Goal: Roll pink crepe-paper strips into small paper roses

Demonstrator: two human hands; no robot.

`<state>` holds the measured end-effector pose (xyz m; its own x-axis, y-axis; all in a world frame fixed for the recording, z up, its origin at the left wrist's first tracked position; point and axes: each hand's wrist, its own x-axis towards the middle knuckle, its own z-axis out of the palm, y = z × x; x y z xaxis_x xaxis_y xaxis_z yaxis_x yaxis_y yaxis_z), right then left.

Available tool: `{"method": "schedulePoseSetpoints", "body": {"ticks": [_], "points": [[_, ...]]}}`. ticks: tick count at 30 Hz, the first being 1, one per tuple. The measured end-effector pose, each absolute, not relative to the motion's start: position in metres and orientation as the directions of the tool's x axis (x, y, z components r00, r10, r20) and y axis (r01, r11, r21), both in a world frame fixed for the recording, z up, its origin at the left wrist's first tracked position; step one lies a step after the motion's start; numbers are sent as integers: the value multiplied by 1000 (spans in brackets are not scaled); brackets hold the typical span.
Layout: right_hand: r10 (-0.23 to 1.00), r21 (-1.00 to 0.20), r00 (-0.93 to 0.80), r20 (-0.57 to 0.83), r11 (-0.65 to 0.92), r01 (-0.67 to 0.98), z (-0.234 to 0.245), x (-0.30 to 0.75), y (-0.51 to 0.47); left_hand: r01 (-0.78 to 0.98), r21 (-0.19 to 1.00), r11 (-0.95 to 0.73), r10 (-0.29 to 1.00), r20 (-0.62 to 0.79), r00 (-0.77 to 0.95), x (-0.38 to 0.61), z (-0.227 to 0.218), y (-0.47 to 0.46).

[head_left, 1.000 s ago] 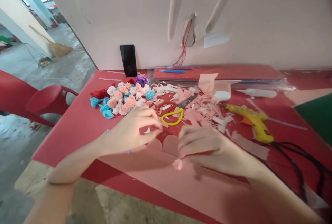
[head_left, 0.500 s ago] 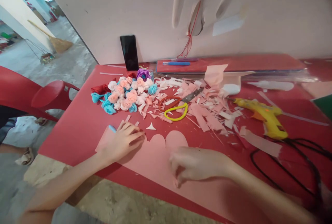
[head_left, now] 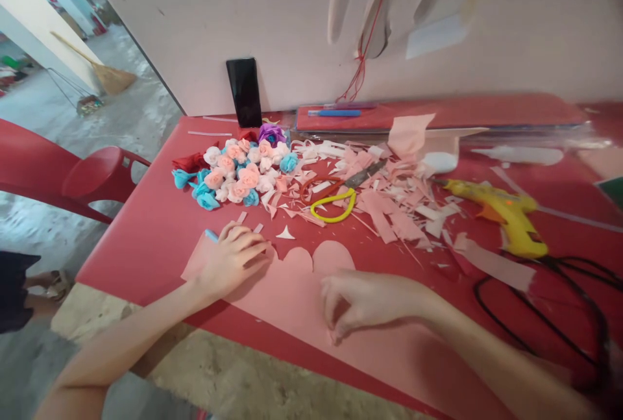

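Observation:
A sheet of pink paper (head_left: pixel 287 296) with rounded scallops along its far edge lies on the red table (head_left: pixel 146 232). My left hand (head_left: pixel 238 254) rests on its left part, palm down with the fingers stretched out. A small blue stick-like thing (head_left: pixel 211 235) pokes out beside that hand. Over the middle of the sheet my right hand (head_left: pixel 363 303) is closed, thumb and fingertips pinched together low by the paper. Whatever lies in the pinch, if anything, is too small to make out. Beyond the hands lie scissors (head_left: pixel 335 207) with yellow and orange handles.
Paper scraps (head_left: pixel 389 209) surround the scissors. Paper roses (head_left: pixel 238 170) are heaped at the left. A phone (head_left: pixel 244 92) leans on the white panel (head_left: pixel 292 30). At right lies a yellow glue gun (head_left: pixel 511 215) with a black cord. A red stool (head_left: pixel 97 173) and a person's leg (head_left: pixel 41 296) are at left.
The view has shifted slightly. Both hands keep nearly the same places on the pink paper. More of the other person's dark clothing shows at the left edge.

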<state>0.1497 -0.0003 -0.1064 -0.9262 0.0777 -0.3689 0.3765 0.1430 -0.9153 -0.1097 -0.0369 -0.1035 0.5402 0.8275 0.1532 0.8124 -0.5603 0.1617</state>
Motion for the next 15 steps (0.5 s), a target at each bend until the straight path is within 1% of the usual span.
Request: {"method": "schedulePoseSetpoints", "body": {"ticks": [7, 11, 15], "points": [[90, -918, -925, -370, 120, 378, -106, 150, -1, 800, 204, -564, 825, 157, 542, -112, -105, -38], [93, -916, -922, -377, 110, 386, -106, 150, -2, 778, 255, -574, 819, 158, 552, -114, -107, -39], [88, -916, -921, -380, 102, 387, -105, 150, -2, 758, 315, -572, 817, 128, 563, -115, -109, -39]]}}
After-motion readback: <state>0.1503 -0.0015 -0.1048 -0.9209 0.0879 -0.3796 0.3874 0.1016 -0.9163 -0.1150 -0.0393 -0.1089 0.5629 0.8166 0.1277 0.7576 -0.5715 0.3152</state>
